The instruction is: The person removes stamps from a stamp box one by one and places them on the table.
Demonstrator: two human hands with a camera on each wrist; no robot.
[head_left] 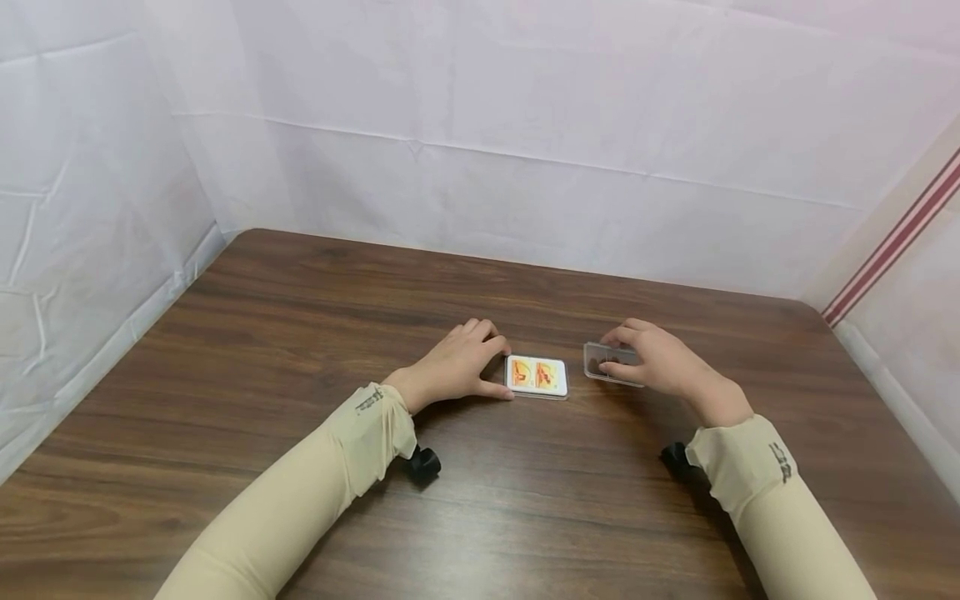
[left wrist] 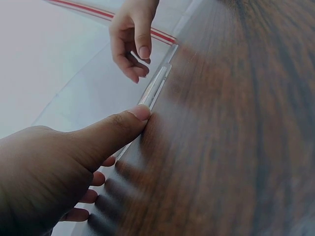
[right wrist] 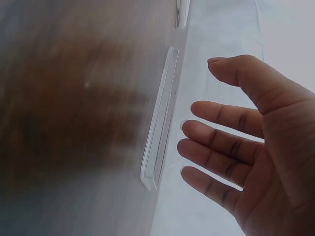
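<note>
Card case steadied by the left hand, its clear lid just beside the right

The left hand (head_left: 457, 367) fingers (head_left: 480, 332) are bent at the printed card case (head_left: 536, 376), thumb pressed to its near edge; the right hand (head_left: 660, 360) is seen with fingers loosely spread over the clear lid (head_left: 604, 364) lying beside the case on the counter (head_left: 300, 333). Lid handling is judged in progress; next, a firm pinch seems needed. Open counter surrounds both, edges well apart
</note>
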